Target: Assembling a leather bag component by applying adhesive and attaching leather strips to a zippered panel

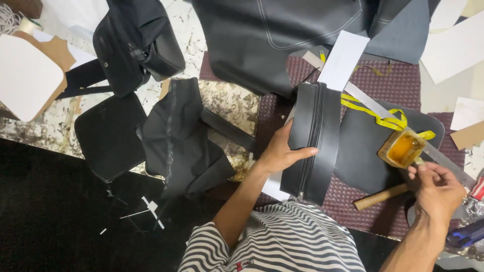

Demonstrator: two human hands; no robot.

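Fingers of the left hand (282,153) clasp the black zippered strip (312,141); right hand (437,189) fingers pinch beside the glue jar (402,149).

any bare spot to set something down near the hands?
Bare maroon mat between the zipper panel and the wooden handle. Bare marble left of the panel. Crowded by the right hand: glue jar, yellow tape.

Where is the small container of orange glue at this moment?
In the head view the glue container sits at the right, on the dark leather piece, just above the right hand and beside the yellow measuring tape.
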